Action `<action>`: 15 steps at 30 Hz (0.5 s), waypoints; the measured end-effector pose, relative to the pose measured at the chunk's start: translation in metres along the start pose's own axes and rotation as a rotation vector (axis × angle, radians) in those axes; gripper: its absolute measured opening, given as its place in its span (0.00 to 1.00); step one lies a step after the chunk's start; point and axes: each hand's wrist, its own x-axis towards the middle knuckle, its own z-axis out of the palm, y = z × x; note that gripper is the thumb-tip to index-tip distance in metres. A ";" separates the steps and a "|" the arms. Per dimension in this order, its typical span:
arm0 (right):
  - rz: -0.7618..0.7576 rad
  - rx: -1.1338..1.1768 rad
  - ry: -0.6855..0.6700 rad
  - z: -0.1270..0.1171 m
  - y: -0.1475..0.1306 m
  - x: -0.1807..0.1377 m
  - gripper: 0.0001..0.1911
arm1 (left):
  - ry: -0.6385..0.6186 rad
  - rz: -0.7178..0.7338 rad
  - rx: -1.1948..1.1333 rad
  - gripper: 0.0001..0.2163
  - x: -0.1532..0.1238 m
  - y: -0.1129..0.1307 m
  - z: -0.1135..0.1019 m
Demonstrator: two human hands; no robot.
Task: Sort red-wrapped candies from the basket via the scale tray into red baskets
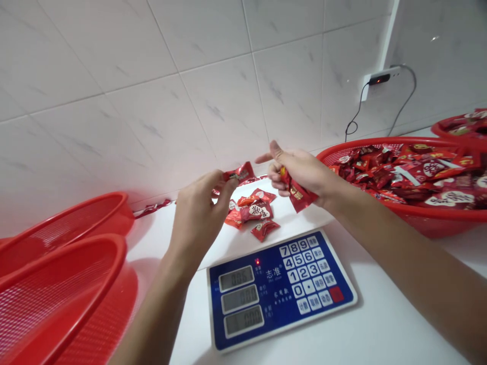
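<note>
Two forearms [395,263] reach over an electronic price scale [277,294], its white platform [292,228] bearing a small heap of red candies [256,210], one printed 歡喜. The left hand [200,203] pinches a red-wrapped candy [239,173] between thumb and fingers beyond the heap; the right hand [297,165], index finger extended and other fingers curled, grips a dark-red candy [300,195], though its palm may hide another. Good handling probably means light pinches that spare the wrappers, and wrists off the platform so the reading stays true. At right, a red mesh basket [426,220] brims with wrapped candies [411,170]; a farther basket [441,126] holds more. Red mesh baskets [110,274] also stand at left.
</note>
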 end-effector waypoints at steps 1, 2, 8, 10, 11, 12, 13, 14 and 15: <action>0.014 0.026 0.043 -0.003 0.000 0.002 0.17 | -0.021 -0.044 -0.006 0.10 0.001 -0.001 0.001; 0.039 0.041 0.073 -0.006 0.000 0.004 0.16 | -0.046 -0.078 -0.016 0.11 0.001 -0.003 0.002; 0.143 -0.016 0.154 -0.011 -0.002 0.006 0.05 | -0.159 -0.115 -0.046 0.13 0.004 -0.012 0.011; 0.144 -0.018 0.108 -0.006 -0.002 0.002 0.05 | -0.186 -0.119 0.012 0.13 0.004 -0.018 0.014; 0.139 -0.018 0.072 -0.003 -0.002 0.001 0.06 | -0.162 -0.113 0.069 0.12 0.004 -0.021 0.016; 0.133 -0.023 0.030 -0.001 -0.002 -0.001 0.07 | -0.123 -0.097 0.126 0.11 0.003 -0.023 0.016; 0.127 -0.036 -0.014 0.002 -0.002 -0.002 0.08 | -0.082 -0.069 0.156 0.10 0.003 -0.022 0.016; 0.121 -0.053 -0.056 0.005 -0.001 -0.003 0.10 | -0.050 -0.032 0.144 0.10 0.002 -0.020 0.016; 0.109 -0.065 -0.084 0.007 -0.001 -0.004 0.12 | -0.034 0.008 0.093 0.10 0.001 -0.016 0.015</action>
